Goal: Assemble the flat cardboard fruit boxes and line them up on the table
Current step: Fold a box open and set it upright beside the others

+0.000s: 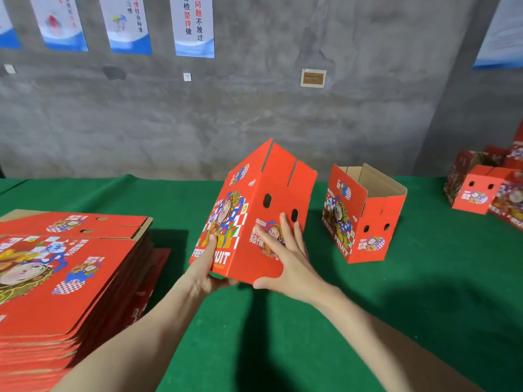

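A red printed fruit box (249, 205), opened into shape and tilted, is held above the green table (283, 335) at centre. My left hand (203, 273) grips its lower left corner from beneath, thumb up along the printed front. My right hand (285, 258) presses flat on the box's right side with fingers spread, below the two oval holes. An assembled box (365, 219) stands upright to the right with its top flaps open. A tall stack of flat boxes (62, 281) lies at the left.
More red boxes (486, 190) are grouped at the table's far right edge. A grey concrete wall with posters (192, 26) runs behind the table. Bare green cloth lies between the held box and me.
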Motion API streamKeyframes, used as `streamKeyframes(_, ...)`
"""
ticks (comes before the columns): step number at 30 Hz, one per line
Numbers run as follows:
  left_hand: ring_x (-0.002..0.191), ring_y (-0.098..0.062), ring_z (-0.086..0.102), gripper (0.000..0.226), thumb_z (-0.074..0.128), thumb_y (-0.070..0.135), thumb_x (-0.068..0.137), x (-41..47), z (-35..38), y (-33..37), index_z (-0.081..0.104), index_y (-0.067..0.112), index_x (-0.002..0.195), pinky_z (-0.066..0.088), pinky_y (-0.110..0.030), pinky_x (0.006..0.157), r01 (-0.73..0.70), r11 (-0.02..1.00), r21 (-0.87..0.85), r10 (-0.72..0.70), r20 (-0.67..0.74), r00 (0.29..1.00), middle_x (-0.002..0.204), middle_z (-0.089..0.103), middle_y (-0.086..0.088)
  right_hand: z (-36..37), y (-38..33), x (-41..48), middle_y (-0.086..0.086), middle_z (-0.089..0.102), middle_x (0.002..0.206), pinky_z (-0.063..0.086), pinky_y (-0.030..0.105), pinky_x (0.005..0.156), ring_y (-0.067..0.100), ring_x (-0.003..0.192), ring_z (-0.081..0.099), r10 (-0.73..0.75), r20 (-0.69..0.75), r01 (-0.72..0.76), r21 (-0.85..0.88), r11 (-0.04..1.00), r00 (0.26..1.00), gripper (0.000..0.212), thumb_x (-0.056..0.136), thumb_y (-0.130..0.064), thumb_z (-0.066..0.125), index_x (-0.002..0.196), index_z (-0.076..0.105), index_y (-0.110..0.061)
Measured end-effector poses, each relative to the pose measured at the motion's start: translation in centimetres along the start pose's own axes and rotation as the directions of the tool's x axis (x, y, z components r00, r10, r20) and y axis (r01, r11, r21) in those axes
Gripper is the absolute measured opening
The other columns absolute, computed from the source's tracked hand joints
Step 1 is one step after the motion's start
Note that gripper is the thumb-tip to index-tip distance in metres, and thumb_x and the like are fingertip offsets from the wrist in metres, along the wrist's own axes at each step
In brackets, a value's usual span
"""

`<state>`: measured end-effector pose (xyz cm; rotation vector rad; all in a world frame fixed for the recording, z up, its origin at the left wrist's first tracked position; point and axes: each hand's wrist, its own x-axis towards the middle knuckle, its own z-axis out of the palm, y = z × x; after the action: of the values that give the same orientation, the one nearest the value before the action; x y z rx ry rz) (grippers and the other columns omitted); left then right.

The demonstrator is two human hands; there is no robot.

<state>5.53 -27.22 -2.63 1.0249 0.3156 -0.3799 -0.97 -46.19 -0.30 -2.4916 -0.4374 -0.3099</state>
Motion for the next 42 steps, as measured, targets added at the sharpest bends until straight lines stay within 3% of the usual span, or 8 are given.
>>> streamKeyframes(7, 0.058, -0.023, 0.070, 0.068, 0.036, 0.056, 0.093, -0.6, 0.5, -3.4, 0.045, 0.006, 0.139, 0.055, -0.037, 0.042, 0.088, 0.996, 0.020, -0.090, 0.115, 0.989, 0.080, 0.072, -0.014, 3.3, 2.2, -1.5, -0.017, -0.034, 0.152, -0.011, 0.050, 0.116, 0.024, 0.137, -0.039, -0.043, 0.042, 0.052, -0.251, 0.967, 0.998, 0.090, 0.074, -0.049, 0.069, 0.140, 0.010, -0.063)
streamKeyframes(12, 0.072, -0.028, 0.072, 0.066, 0.038, 0.052, 0.094, -0.4, -1.3, -4.5, 0.045, 0.003, 0.138, 0.059, -0.041, 0.053, 0.118, 0.986, -0.118, -0.093, 0.197, 0.976, 0.094, 0.072, -0.019, 3.1, 1.0, -1.4, -0.001, 0.005, 0.160, 0.019, 0.036, 0.115, 0.021, 0.144, 0.012, -0.007, -0.218, -0.002, -0.038, 0.999, 0.976, 0.052, 0.086, -0.034, 0.062, 0.136, 0.048, -0.040)
streamKeyframes(18, 0.081, -0.030, 0.072, 0.061, 0.039, 0.049, 0.094, -0.4, -3.2, -5.3, 0.050, 0.002, 0.131, 0.059, -0.047, 0.061, 0.146, 0.979, -0.139, -0.115, 0.210, 0.971, 0.108, 0.068, -0.022, 1.7, -1.0, 0.9, 0.009, 0.035, 0.141, 0.045, 0.039, 0.096, 0.032, 0.124, 0.045, 0.185, -0.138, -0.191, -0.027, 0.981, 0.973, 0.067, 0.089, -0.028, 0.058, 0.142, 0.025, -0.053)
streamKeyframes(20, 0.081, -0.029, 0.072, 0.059, 0.040, 0.054, 0.091, -0.9, -3.7, -5.2, 0.056, 0.007, 0.124, 0.060, -0.044, 0.064, 0.173, 0.983, -0.064, -0.160, 0.174, 0.972, 0.106, 0.070, -0.018, 1.7, -1.4, 1.2, 0.005, 0.040, 0.123, 0.045, 0.038, 0.090, 0.031, 0.110, 0.051, 0.171, -0.123, -0.173, -0.001, 0.985, 0.978, 0.071, 0.087, -0.025, 0.061, 0.140, 0.024, -0.055)
streamKeyframes(24, 0.122, -0.033, 0.050, 0.044, 0.047, 0.056, 0.091, -1.7, -3.4, -4.5, 0.051, 0.034, 0.130, 0.038, -0.050, 0.095, 0.031, 0.818, 0.574, -0.017, -0.030, 0.999, 0.142, 0.045, 0.001, 3.2, -0.5, 0.1, 0.004, 0.037, 0.113, 0.042, 0.035, 0.089, 0.028, 0.103, 0.048, 0.084, -0.090, -0.095, -0.135, 0.986, 0.992, 0.079, 0.083, -0.015, 0.060, 0.141, 0.022, -0.052)
streamKeyframes(30, 0.114, -0.028, 0.054, 0.066, 0.028, 0.069, 0.089, -2.7, 0.3, -1.8, 0.056, 0.019, 0.123, 0.043, -0.050, 0.096, -0.160, 0.926, 0.342, 0.157, 0.035, 0.987, 0.134, 0.050, -0.002, 6.8, 3.3, -3.1, 0.005, 0.039, 0.123, 0.042, 0.036, 0.087, 0.030, 0.106, 0.052, 0.160, -0.009, -0.158, -0.218, 0.963, 0.987, 0.059, 0.088, -0.011, 0.057, 0.136, 0.029, -0.032)
streamKeyframes(36, 0.106, -0.010, 0.055, 0.073, 0.066, 0.045, 0.082, -3.1, 2.5, -1.0, 0.036, 0.020, 0.144, 0.049, -0.035, 0.085, -0.474, 0.706, 0.525, 0.501, 0.103, 0.859, 0.143, 0.042, 0.000, 7.5, 4.7, -4.8, 0.007, 0.041, 0.119, 0.049, 0.043, 0.085, 0.034, 0.102, 0.057, 0.300, 0.074, -0.271, -0.266, 0.925, 0.951, 0.036, 0.092, -0.015, 0.051, 0.121, 0.034, -0.025)
streamKeyframes(42, 0.122, -0.026, 0.053, 0.059, 0.064, 0.014, 0.089, -2.5, 5.3, -0.6, 0.040, 0.014, 0.143, 0.042, -0.041, 0.104, -0.495, 0.354, 0.794, 0.578, 0.231, 0.783, 0.138, 0.051, -0.010, 7.1, 5.8, -4.7, 0.009, 0.025, 0.130, 0.048, 0.044, 0.087, 0.036, 0.101, 0.053, 0.234, 0.240, -0.150, -0.321, 0.935, 0.942, 0.069, 0.094, -0.019, 0.045, 0.136, 0.005, -0.057)
